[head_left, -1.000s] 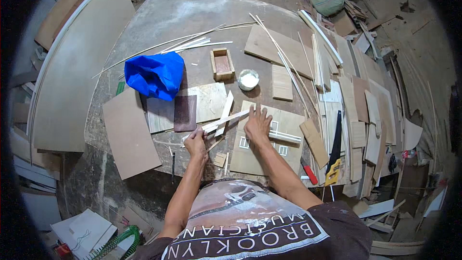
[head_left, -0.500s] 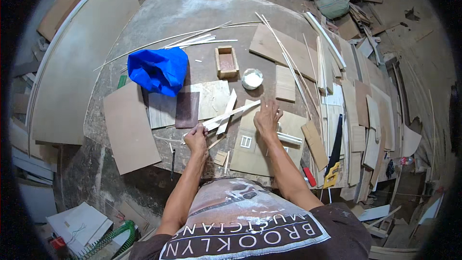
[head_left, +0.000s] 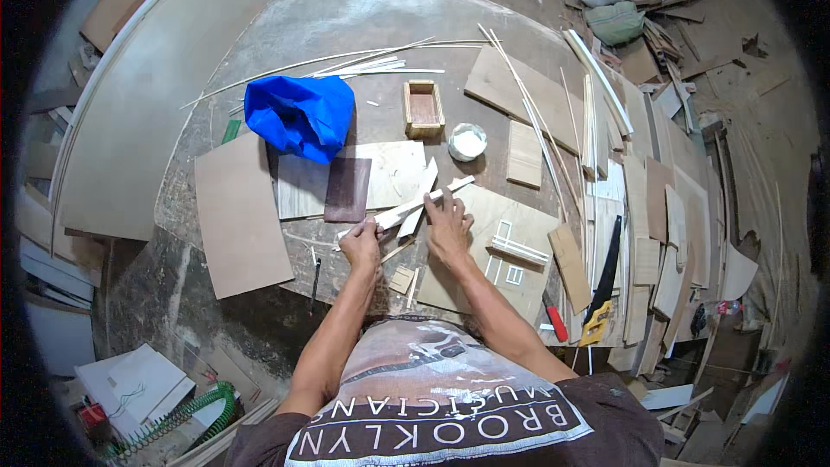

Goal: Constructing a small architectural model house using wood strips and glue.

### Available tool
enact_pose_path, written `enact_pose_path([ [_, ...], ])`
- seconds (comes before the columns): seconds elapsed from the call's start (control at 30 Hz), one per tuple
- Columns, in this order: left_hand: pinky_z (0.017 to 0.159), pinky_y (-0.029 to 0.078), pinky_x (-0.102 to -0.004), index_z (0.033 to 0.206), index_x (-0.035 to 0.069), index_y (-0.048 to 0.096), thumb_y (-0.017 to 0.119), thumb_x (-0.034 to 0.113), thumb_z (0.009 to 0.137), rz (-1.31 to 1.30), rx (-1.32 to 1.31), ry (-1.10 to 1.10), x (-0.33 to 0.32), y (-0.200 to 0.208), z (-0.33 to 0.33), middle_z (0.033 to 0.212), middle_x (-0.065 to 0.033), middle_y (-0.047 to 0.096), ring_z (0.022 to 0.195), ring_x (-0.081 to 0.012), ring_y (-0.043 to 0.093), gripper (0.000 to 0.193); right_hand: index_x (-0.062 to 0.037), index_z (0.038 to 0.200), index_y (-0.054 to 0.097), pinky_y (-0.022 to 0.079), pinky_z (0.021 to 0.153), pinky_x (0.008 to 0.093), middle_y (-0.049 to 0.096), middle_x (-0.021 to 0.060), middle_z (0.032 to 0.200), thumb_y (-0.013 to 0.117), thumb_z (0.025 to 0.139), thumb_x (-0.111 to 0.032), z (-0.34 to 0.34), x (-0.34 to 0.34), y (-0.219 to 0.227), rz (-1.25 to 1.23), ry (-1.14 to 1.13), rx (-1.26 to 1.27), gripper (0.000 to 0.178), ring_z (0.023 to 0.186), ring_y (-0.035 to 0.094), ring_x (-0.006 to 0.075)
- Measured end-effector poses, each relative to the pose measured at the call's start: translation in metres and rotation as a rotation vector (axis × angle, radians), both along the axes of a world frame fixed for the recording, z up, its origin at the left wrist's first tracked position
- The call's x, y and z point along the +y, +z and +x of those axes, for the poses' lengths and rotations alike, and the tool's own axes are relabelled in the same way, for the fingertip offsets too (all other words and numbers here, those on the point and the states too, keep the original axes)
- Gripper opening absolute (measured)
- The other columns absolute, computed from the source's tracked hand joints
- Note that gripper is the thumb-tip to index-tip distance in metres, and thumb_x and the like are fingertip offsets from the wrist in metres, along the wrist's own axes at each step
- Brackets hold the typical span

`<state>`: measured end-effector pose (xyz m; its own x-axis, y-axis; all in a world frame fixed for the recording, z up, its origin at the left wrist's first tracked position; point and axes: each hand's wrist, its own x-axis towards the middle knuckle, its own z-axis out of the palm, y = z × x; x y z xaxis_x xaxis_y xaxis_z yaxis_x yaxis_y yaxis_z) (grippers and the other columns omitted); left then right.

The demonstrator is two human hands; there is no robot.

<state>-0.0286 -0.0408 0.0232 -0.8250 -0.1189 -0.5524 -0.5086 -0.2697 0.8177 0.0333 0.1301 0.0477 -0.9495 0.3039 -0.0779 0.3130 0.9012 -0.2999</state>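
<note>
My left hand (head_left: 360, 245) pinches the near-left end of a pale wooden strip (head_left: 400, 210), which slants up to the right. Farther along it, the thumb and fingers of my right hand (head_left: 449, 225) grip the same strip, its far end sticking out beyond them. A short pale slat (head_left: 430, 175) lies crosswise by the strip, between my hands. Under and beside my right hand is a thin plywood panel (head_left: 519, 223) carrying small white window frames (head_left: 513, 275) and a bundle of short white sticks (head_left: 519, 250).
A blue cloth or bag (head_left: 298, 117), a wooden box (head_left: 424, 110) and a tub of white paste (head_left: 468, 142) stand beyond my hands. Thin sticks (head_left: 380, 65) lie farther back. To the right are a handsaw (head_left: 604, 281), a red-handled tool (head_left: 556, 323) and wood offcuts; a brown board (head_left: 244, 218) lies left.
My right hand has slid left along the strip, closer to my left hand, uncovering more of the panel. The whole view has shifted slightly.
</note>
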Motion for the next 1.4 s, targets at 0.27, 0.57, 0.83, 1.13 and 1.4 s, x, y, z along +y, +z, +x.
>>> enact_pose_path([
  [0.27,0.058,0.050,-0.0224,0.092,-0.005,0.068,0.069,0.009,0.089,-0.005,-0.003,-0.017,-0.001,-0.005,-0.001,0.080,-0.0072,0.068,0.065,-0.0117,0.062,0.015,-0.0144,0.144,0.045,0.027,0.097,0.0662,0.020,0.0221,0.153,0.052,0.075,-0.009,0.002,-0.025,0.008,-0.174,0.136,0.087,0.070,0.132,0.027,0.0431],
  [0.57,0.062,0.048,-0.0223,0.098,-0.008,0.068,0.066,0.009,0.092,0.023,-0.004,-0.072,0.000,0.009,0.001,0.081,-0.0070,0.068,0.067,-0.0117,0.061,0.018,-0.0214,0.149,0.039,0.029,0.099,0.0584,0.020,0.0189,0.156,0.057,0.075,-0.009,0.004,-0.035,0.009,0.014,0.136,0.041,0.077,0.132,0.030,0.0391],
  [0.83,0.063,0.048,-0.0253,0.089,-0.002,0.067,0.059,0.009,0.091,0.404,-0.050,0.050,-0.001,0.013,0.002,0.082,-0.0058,0.066,0.068,-0.0156,0.061,0.014,-0.0291,0.146,0.046,0.025,0.103,0.0558,0.022,0.0164,0.155,0.060,0.073,-0.015,0.006,-0.067,0.010,-0.184,0.282,0.205,0.076,0.135,0.027,0.0387],
  [1.13,0.067,0.049,-0.0271,0.096,-0.007,0.071,0.072,0.015,0.087,-0.147,0.221,-0.186,-0.004,0.010,-0.003,0.081,-0.0071,0.070,0.072,-0.0112,0.061,0.023,-0.0083,0.146,0.034,0.028,0.101,0.0562,0.050,0.0131,0.139,0.052,0.081,-0.007,-0.010,-0.025,0.027,-0.237,0.371,0.187,0.067,0.130,0.039,0.0377],
  [1.4,0.071,0.049,-0.0305,0.099,-0.005,0.070,0.066,0.013,0.091,-0.492,0.538,-0.240,-0.004,0.029,0.005,0.083,-0.0082,0.069,0.077,-0.0145,0.062,0.020,-0.0125,0.154,0.022,0.024,0.107,0.0674,0.049,0.0136,0.142,0.056,0.080,-0.004,-0.009,0.037,0.019,0.015,0.238,0.011,0.082,0.134,0.038,0.0369],
])
